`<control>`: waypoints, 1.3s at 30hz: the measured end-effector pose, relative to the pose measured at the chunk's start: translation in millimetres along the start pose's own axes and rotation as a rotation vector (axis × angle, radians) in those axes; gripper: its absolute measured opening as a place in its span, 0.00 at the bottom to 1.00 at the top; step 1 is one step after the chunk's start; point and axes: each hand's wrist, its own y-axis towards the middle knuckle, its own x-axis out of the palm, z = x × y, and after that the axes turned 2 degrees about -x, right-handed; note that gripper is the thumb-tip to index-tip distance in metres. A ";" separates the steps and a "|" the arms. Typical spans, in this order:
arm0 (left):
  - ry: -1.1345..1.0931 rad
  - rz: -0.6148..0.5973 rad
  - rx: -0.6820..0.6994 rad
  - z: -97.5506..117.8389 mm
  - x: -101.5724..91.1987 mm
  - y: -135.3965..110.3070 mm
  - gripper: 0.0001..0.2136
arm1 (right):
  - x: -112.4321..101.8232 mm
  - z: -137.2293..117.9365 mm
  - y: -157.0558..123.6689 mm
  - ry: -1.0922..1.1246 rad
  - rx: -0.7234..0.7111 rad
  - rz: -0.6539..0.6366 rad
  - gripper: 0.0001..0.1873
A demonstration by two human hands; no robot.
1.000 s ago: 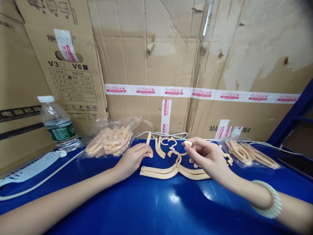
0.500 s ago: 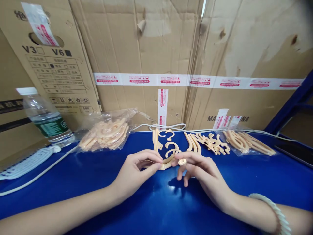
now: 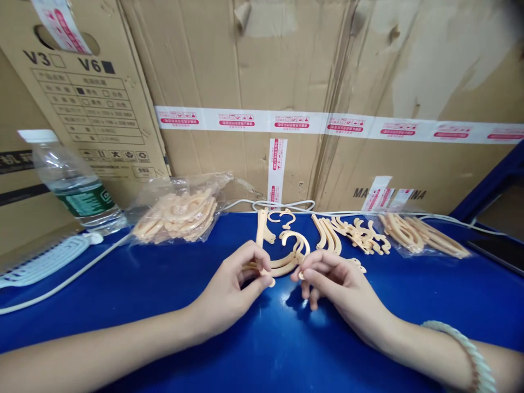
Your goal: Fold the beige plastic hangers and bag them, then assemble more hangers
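My left hand (image 3: 235, 278) pinches a small beige plastic piece (image 3: 269, 279) between thumb and fingertips; most of it is hidden. Facing it, my right hand (image 3: 339, 281) holds a tiny beige plastic part (image 3: 302, 276) at the tips of thumb and index finger, its other fingers loosely curled. A narrow gap separates the two pieces. Just behind the hands lie curved beige hanger arms (image 3: 282, 268), partly covered by the left fingers. Beyond them are loose beige hooks (image 3: 295, 236) and a straight upright-looking strip (image 3: 261, 226).
More curved arms (image 3: 326, 234) and a heap of hooks (image 3: 362, 236) lie to the right, near bagged beige parts (image 3: 403, 233). At left stand a water bottle (image 3: 84, 199), another bag of parts (image 3: 180, 215) and a pale hairbrush (image 3: 49, 259). Cardboard (image 3: 229, 158) backs the blue table.
The right hand's part has turned, so its hollow round end no longer faces me. My left hand's piece now shows below the thumb tip. The view has shifted slightly.
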 end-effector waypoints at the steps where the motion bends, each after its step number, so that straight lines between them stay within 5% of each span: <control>1: -0.035 0.012 -0.002 -0.8 0.1 -0.6 0.08 | -0.1 0.3 0.6 0.012 0.005 0.000 0.13; 8: -0.148 0.068 -0.015 -6.9 -1.7 -5.2 0.18 | -2.8 1.8 3.4 0.079 0.045 0.058 0.21; 15: -0.251 0.007 -0.049 -6.5 -2.3 1.5 0.34 | -4.2 0.4 3.1 0.050 0.054 0.005 0.11; 22: -0.132 -0.056 -0.072 -2.1 -2.2 0.0 0.04 | -2.4 -1.3 3.3 0.036 0.049 -0.010 0.11; 31: 0.008 -0.048 -0.067 0.5 2.9 -5.5 0.05 | -5.7 -1.9 3.6 -0.076 0.078 -0.088 0.13; 39: 0.227 -0.011 0.100 7.8 2.3 -6.6 0.08 | -0.8 -5.2 3.8 -0.051 0.118 -0.137 0.19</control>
